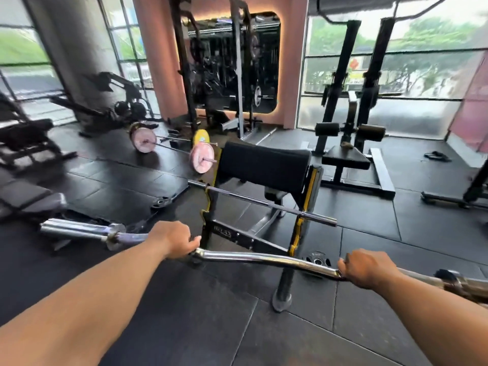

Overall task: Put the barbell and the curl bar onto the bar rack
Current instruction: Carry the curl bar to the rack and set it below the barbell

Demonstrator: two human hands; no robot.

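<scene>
I hold a chrome curl bar (266, 258) with a zigzag shaft across the lower middle of the view, off the floor. My left hand (173, 243) grips its left bend and my right hand (365, 268) grips its right bend. Just beyond it stands the bar rack (249, 237), a black and yellow frame under a black preacher pad (264, 165). A straight barbell (260, 200) without plates lies across the rack's yellow-edged hooks.
A small black plate (317, 260) lies on the floor by the rack's foot. A bar with pink plates (173, 151) rests on the mats behind. A bench (29, 196) is at left, a leg machine (348, 143) at right, a power rack (219, 75) at the back.
</scene>
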